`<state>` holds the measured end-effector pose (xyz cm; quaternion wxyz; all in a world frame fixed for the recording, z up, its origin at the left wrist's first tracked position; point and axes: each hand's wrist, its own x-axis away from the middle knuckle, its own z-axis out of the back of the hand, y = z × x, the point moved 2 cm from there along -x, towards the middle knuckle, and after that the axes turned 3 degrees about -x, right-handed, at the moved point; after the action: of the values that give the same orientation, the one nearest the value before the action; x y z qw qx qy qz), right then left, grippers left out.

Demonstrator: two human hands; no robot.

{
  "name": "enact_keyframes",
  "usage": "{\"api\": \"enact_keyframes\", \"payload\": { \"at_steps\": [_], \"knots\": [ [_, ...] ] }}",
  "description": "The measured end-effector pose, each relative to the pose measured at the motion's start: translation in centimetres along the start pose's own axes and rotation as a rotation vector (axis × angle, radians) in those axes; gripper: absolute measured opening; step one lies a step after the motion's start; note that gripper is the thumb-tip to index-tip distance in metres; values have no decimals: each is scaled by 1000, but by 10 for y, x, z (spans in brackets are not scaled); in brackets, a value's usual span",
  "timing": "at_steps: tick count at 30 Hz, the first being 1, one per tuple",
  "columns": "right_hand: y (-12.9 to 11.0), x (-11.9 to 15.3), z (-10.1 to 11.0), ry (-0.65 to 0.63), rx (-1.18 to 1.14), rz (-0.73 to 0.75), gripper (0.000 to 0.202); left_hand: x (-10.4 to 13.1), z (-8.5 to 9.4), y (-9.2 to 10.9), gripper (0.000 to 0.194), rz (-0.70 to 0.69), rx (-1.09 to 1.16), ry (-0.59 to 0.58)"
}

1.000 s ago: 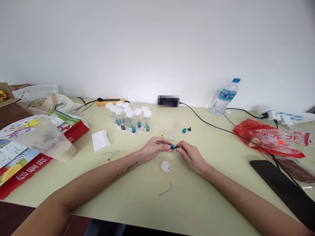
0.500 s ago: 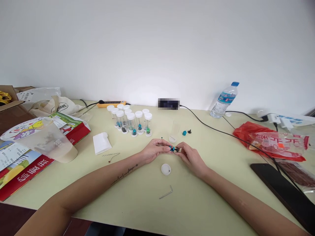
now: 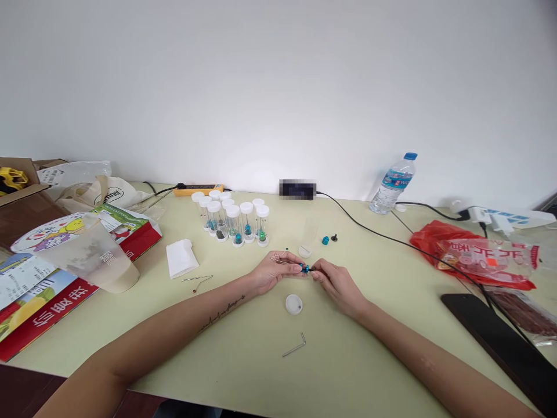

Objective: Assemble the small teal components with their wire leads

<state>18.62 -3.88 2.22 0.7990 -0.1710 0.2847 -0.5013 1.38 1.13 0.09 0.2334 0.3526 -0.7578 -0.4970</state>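
At the table's (image 3: 243, 371) left edge, a cardboard box (image 3: 24, 203) is cut off by the border, and a lidded plastic cup (image 3: 98, 255) hides part of a red printed carton (image 3: 72, 305). Toward the far edge, the capped clear tubes (image 3: 233, 223) overlap so much that the rear ones are hard to make out. About midway between far and near edges, the left hand (image 3: 270, 271) pinches a small blue part (image 3: 304, 268) between thumb and fingers; thin pale rods rise by its fingers, too fine to identify, and the fingers cover the part's left end. Nearer the near edge lie a white cap (image 3: 293, 304) and a hex key (image 3: 296, 346). The right hand (image 3: 337, 284) presses thumb and forefinger together on the part's dark right end, hiding its tip; whether that end is a separate piece cannot be told. Beyond it, toward the far edge, sit a loose blue piece (image 3: 325, 240) and a black piece (image 3: 334, 237). By the right edge, a dark flat slab (image 3: 496, 348) runs out of view.
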Motion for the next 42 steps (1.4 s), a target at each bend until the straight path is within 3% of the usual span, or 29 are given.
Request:
{"api": "enact_keyframes", "payload": {
  "at_steps": [10, 17, 24, 30, 35, 42],
  "knots": [
    [-4, 1, 1, 16, -27, -19, 17, 1, 0, 3, 28, -3, 12, 14],
    [-1, 0, 1, -42, 7, 8, 33, 2, -3, 2, 26, -4, -1, -16],
    [-4, 0, 1, 17, -44, -26, 19, 0, 1, 0, 28, -9, 2, 14],
    [-2, -1, 1, -13, 3, 10, 30, 0, -1, 1, 28, -10, 12, -3],
    [-4, 0, 2, 23, -27, -9, 21, 0, 0, 1, 29, -2, 16, 33],
    [-3, 1, 2, 21, -16, -10, 25, -1, 0, 1, 30, -5, 9, 21]
  ]
}}
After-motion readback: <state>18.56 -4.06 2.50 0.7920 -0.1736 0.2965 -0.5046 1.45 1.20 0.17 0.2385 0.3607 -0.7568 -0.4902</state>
